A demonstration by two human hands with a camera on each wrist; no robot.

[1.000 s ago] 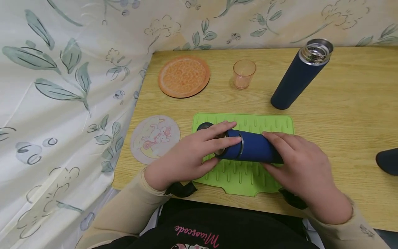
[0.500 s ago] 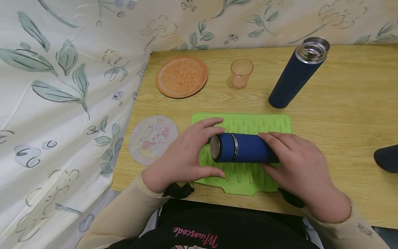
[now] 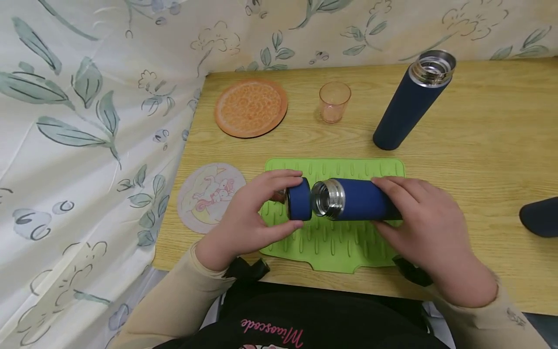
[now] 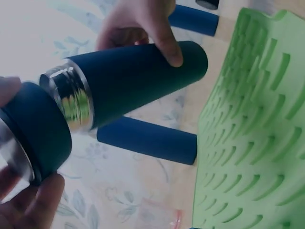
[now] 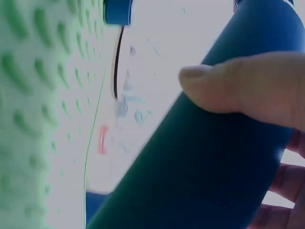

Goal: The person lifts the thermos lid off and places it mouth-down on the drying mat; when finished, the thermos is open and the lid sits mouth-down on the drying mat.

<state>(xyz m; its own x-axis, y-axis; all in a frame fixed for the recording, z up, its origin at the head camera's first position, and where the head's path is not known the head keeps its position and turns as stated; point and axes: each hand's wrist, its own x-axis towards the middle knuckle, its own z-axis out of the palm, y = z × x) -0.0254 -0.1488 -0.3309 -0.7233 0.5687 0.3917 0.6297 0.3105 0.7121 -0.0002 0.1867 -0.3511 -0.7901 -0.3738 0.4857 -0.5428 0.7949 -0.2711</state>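
Observation:
My left hand pinches a blue lid between thumb and fingers, over the green mat. Just right of the lid, a small gap away, is the bare steel neck of a blue thermos bottle. The bottle lies sideways in the grip of my right hand, mouth pointing left. In the left wrist view, the lid is tilted and the threads of the bottle show. From the right wrist, my thumb lies across the bottle body.
A dark blue thermos stands uncapped behind the mat. To its left are a clear orange cup and an orange round coaster. A pink-white coaster lies left. A dark rounded object sits at the right edge.
My left hand first lay around the bottle's lid end, then opened beside it. Now it holds the lid apart from the bottle, exposing the steel neck. My right hand keeps its grip.

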